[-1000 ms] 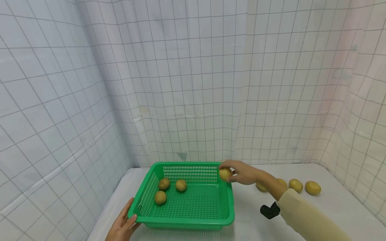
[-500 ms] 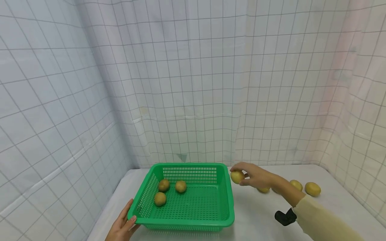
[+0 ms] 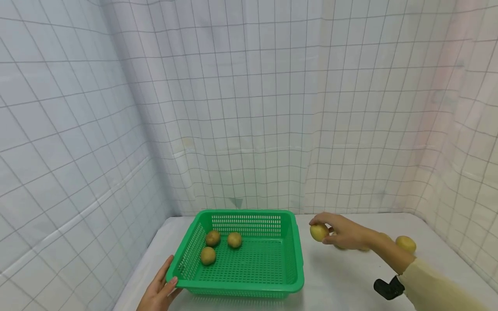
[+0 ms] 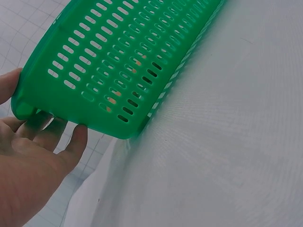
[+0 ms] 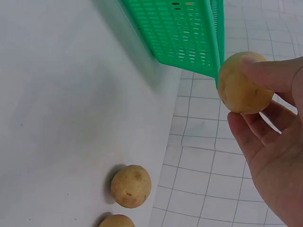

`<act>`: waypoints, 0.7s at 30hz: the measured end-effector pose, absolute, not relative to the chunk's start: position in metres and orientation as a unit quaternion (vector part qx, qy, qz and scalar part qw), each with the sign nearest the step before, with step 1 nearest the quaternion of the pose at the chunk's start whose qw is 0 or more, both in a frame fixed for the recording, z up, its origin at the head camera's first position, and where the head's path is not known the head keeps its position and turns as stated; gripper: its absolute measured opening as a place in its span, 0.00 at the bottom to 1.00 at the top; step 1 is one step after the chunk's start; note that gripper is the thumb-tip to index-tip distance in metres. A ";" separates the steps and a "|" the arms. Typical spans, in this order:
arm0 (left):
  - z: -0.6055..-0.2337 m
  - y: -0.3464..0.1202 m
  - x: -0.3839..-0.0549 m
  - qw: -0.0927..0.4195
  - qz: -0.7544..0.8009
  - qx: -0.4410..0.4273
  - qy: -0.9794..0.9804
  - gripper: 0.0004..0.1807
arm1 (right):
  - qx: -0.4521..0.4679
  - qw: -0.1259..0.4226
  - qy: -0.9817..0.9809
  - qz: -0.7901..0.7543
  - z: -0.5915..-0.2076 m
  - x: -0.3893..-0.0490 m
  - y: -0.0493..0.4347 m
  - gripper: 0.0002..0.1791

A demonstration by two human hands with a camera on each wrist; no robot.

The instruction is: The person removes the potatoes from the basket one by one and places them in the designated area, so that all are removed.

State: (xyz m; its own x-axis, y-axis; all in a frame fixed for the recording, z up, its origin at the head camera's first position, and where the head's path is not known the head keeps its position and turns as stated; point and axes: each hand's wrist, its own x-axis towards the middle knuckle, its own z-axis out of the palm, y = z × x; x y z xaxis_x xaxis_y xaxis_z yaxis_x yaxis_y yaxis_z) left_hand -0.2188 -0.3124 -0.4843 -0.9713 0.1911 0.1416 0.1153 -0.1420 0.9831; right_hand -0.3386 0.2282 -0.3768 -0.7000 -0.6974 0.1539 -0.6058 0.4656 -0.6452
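Note:
A potato (image 5: 239,90) is pinched between the thumb and fingers of my right hand (image 3: 342,231), held above the table to the right of a green plastic basket (image 3: 253,286). My left hand (image 3: 157,288) grips the basket's near left corner, thumb on the rim and fingers beneath it, as the left wrist view shows. Inside the basket, toward its left side, lie three potatoes: one at the back left (image 3: 212,238), another potato (image 3: 234,240) beside it, and a nearer potato (image 3: 208,256).
More potatoes lie on the white table (image 3: 330,289) at the right, partly hidden by the right arm; one potato (image 3: 406,244) shows plainly. A black strapped device (image 3: 389,288) is at the right wrist. White grid-patterned cloth (image 3: 249,108) hangs behind and at both sides.
My right hand, holding the potato, has moved right, from over the basket's right rim to above the table. The left hand and the basket stay in place.

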 end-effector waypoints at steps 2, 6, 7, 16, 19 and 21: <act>-0.483 -0.312 -0.219 0.021 0.744 0.117 0.658 0.45 | -0.379 0.071 0.853 -0.352 -0.376 -0.335 0.231 0.24; -0.482 -0.311 -0.218 0.020 0.742 0.118 0.659 0.44 | -0.387 0.066 0.853 -0.343 -0.375 -0.329 0.236 0.23; -0.481 -0.311 -0.218 0.022 0.742 0.118 0.660 0.44 | -0.390 0.064 0.854 -0.339 -0.375 -0.327 0.237 0.23; -0.482 -0.310 -0.218 0.024 0.743 0.122 0.658 0.44 | -0.409 0.043 0.851 -0.326 -0.385 -0.321 0.254 0.23; -0.482 -0.310 -0.218 0.024 0.744 0.124 0.657 0.44 | -0.406 0.035 0.855 -0.322 -0.391 -0.318 0.261 0.23; -0.483 -0.310 -0.217 0.024 0.744 0.124 0.656 0.44 | -0.404 0.035 0.855 -0.325 -0.396 -0.316 0.265 0.24</act>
State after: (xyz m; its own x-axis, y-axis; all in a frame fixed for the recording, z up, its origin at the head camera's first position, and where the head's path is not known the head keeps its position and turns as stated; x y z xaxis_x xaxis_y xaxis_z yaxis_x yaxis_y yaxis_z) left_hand -0.2173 -0.3103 -0.4826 -0.9681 0.1990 0.1522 0.1262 -0.1374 0.9824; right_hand -0.3161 0.2650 -0.3960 -0.6714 -0.7129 0.2025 -0.6674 0.4629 -0.5833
